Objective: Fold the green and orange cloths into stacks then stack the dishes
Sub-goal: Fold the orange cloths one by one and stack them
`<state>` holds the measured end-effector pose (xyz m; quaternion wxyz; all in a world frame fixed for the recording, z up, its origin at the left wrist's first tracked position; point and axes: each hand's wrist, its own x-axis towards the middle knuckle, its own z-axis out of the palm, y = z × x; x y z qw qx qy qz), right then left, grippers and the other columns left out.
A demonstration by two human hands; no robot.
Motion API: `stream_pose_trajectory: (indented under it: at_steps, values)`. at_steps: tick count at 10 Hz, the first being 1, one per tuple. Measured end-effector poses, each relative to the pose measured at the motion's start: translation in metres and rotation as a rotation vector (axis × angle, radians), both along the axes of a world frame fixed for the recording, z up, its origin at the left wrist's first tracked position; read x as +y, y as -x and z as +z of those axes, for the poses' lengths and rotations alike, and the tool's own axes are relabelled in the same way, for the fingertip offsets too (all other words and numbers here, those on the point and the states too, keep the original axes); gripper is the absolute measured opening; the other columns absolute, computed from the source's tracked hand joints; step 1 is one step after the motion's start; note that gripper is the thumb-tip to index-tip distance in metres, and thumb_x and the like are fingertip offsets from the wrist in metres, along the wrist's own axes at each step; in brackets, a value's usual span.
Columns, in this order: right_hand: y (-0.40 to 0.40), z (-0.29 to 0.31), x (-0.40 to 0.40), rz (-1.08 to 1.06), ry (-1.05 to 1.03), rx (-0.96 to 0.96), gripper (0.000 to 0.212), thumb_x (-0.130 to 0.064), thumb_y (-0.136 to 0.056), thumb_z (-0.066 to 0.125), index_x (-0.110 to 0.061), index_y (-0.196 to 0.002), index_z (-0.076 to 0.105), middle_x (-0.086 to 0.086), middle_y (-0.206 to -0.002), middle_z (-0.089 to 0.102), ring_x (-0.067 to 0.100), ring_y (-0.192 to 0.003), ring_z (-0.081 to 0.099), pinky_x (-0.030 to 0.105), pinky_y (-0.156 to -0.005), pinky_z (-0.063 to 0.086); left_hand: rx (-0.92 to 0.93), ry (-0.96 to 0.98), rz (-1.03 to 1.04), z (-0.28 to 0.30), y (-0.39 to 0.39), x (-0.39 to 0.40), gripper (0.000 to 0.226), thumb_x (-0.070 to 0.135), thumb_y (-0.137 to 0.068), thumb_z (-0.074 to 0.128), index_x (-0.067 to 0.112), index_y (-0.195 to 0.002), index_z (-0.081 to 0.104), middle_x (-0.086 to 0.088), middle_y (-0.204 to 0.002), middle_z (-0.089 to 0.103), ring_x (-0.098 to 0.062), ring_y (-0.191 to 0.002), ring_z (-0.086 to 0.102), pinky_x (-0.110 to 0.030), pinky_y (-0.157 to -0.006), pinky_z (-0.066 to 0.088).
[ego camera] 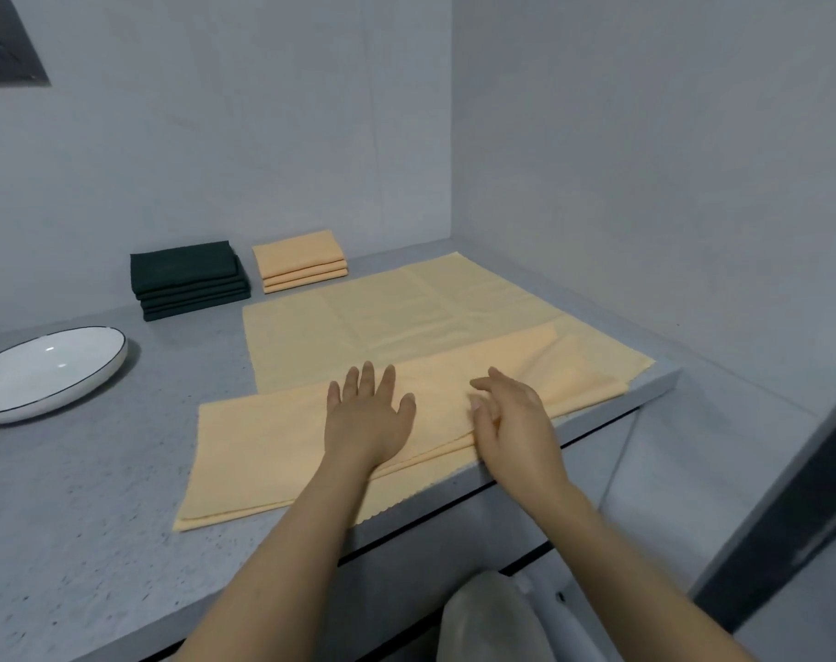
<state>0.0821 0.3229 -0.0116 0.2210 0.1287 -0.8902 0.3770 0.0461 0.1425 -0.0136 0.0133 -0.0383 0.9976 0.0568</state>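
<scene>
Both hands are down on the orange cloth (pixel 272 451) at the near edge of the grey tabletop (pixel 72 518). The left hand (pixel 366 413) lies flat on it, palm down, fingers straight and spread, pressing the fabric. The right hand (pixel 511 418) sits just beside it, turned on its edge, fingers loosely extended and resting on the cloth; it grips nothing that can be seen. This cloth is folded into a long band running from the near left up toward the right, its near edge close to the tabletop's rim.

Under its far side lies a second orange cloth (pixel 406 308), spread flat and reaching toward the corner of the walls, with crease lines showing.

At the back against the wall, two finished stacks stand side by side: the folded green cloths (pixel 189 279) on the left, dark and several layers high, and the folded orange cloths (pixel 301 260) just to their right, a shorter pile. The two stacks are close together, but whether they touch is hard to say.

Off to the left sits a white dish (pixel 48 370) with a thin dark rim, well apart from the cloths, tilted slightly as if one side rests on something at the picture's edge.
</scene>
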Motion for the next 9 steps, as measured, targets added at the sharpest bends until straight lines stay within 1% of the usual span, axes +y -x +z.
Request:
stream_pose_trajectory:
  at_steps: [1, 2, 3, 4, 5, 6, 7, 8, 9]
  values:
    - [0.008, 0.003, 0.012, -0.12, -0.051, -0.039, 0.035, -0.021, -0.1, 0.04, -0.008, -0.128, 0.055, 0.009, -0.136, 0.052, 0.021, -0.134, 0.034, 0.025, -0.107, 0.024, 0.006, -0.005, -0.004, 0.0, -0.001, 0.0, 0.062, 0.052, -0.098, 0.009, 0.026, -0.153, -0.002, -0.003, -0.16, -0.007, -0.022, -0.147, -0.009, -0.043, -0.119, -0.005]
    - [0.017, -0.001, 0.032, -0.221, -0.119, -0.117, 0.041, -0.025, -0.1, 0.035, -0.005, -0.133, 0.051, 0.011, -0.142, 0.046, 0.023, -0.138, 0.03, 0.029, -0.113, 0.018, 0.015, -0.007, -0.001, 0.0, -0.001, -0.001, 0.062, 0.052, -0.098, 0.01, 0.026, -0.153, -0.001, -0.003, -0.16, -0.006, -0.022, -0.147, -0.008, -0.043, -0.119, -0.005]
    - [0.022, -0.007, 0.052, -0.296, -0.239, -0.219, 0.047, -0.03, -0.101, 0.033, -0.005, -0.137, 0.046, 0.013, -0.147, 0.039, 0.023, -0.14, 0.026, 0.031, -0.115, 0.018, 0.017, -0.004, 0.001, 0.0, 0.0, -0.002, 0.062, 0.052, -0.098, 0.01, 0.027, -0.153, -0.001, -0.003, -0.16, -0.006, -0.022, -0.147, -0.007, -0.043, -0.119, -0.005]
    - [0.021, -0.01, 0.059, -0.302, -0.281, -0.293, 0.051, -0.035, -0.101, 0.031, -0.006, -0.142, 0.039, 0.012, -0.152, 0.03, 0.022, -0.143, 0.02, 0.031, -0.116, 0.015, 0.01, -0.003, 0.002, 0.0, 0.0, -0.001, 0.062, 0.052, -0.098, 0.01, 0.027, -0.153, -0.001, -0.003, -0.16, -0.007, -0.022, -0.147, -0.008, -0.043, -0.119, -0.004]
    - [0.023, -0.013, 0.061, -0.306, -0.355, -0.288, 0.053, -0.037, -0.101, 0.027, -0.008, -0.145, 0.034, 0.011, -0.153, 0.027, 0.021, -0.144, 0.018, 0.031, -0.118, 0.008, 0.009, -0.002, 0.0, 0.0, -0.001, 0.0, 0.062, 0.053, -0.098, 0.011, 0.027, -0.153, 0.0, -0.003, -0.16, -0.006, -0.022, -0.147, -0.007, -0.043, -0.119, -0.004]
    - [0.028, -0.013, 0.062, -0.293, -0.408, -0.309, 0.055, -0.039, -0.101, 0.025, -0.008, -0.146, 0.032, 0.012, -0.154, 0.026, 0.021, -0.144, 0.016, 0.032, -0.119, 0.004, 0.012, 0.0, 0.001, 0.0, -0.001, 0.0, 0.062, 0.053, -0.098, 0.01, 0.027, -0.153, 0.0, -0.003, -0.16, -0.006, -0.022, -0.147, -0.007, -0.043, -0.119, -0.004]
    - [0.031, -0.013, 0.062, -0.32, -0.49, -0.331, 0.065, -0.048, -0.097, 0.01, -0.01, -0.143, 0.037, 0.011, -0.15, 0.035, 0.023, -0.141, 0.022, 0.035, -0.118, 0.008, 0.009, -0.004, 0.0, 0.001, -0.001, 0.0, 0.062, 0.053, -0.098, 0.011, 0.027, -0.153, 0.0, -0.003, -0.16, -0.006, -0.022, -0.147, -0.007, -0.043, -0.119, -0.004]
    - [0.027, -0.008, 0.059, -0.431, -0.637, -0.271, 0.065, -0.045, -0.091, 0.008, -0.015, -0.123, 0.055, 0.004, -0.132, 0.053, 0.026, -0.131, 0.033, 0.038, -0.11, 0.015, 0.008, -0.008, 0.005, 0.001, -0.002, 0.001, 0.062, 0.053, -0.098, 0.011, 0.028, -0.153, 0.0, -0.003, -0.16, -0.006, -0.022, -0.147, -0.008, -0.043, -0.119, -0.004]
    - [0.028, 0.009, 0.044, -0.439, -0.637, -0.198, 0.047, -0.036, -0.095, 0.022, -0.021, -0.124, 0.056, -0.001, -0.136, 0.05, 0.025, -0.129, 0.03, 0.036, -0.095, 0.011, 0.01, -0.011, 0.005, 0.001, 0.0, 0.001, 0.062, 0.052, -0.098, 0.011, 0.028, -0.153, 0.0, -0.003, -0.16, -0.007, -0.022, -0.147, -0.008, -0.043, -0.119, -0.005]
